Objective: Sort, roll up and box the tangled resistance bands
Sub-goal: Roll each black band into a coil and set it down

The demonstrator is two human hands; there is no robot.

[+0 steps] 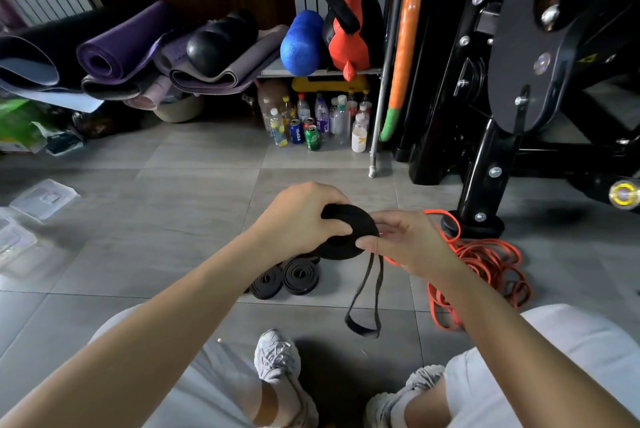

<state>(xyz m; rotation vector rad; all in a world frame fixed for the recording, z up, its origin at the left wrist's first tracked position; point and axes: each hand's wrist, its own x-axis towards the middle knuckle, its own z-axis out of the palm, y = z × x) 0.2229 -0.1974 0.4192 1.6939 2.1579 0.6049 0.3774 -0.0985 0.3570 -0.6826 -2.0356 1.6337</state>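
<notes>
I wear pale grey shorts [571, 358] and white knit lace-up sneakers [277, 355] at six o'clock; my forearms [173, 306], left hand [298, 216] and right hand [405, 244] are bare.

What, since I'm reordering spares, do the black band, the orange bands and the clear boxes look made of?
Black band: probably matte rubber or woven elastic; flat strap coils tightly, its tail hangs limp. Orange bands: likely smooth rubber; thin, loose springy loops. Clear boxes: seemingly glossy hard plastic; see-through, with highlights.
</notes>
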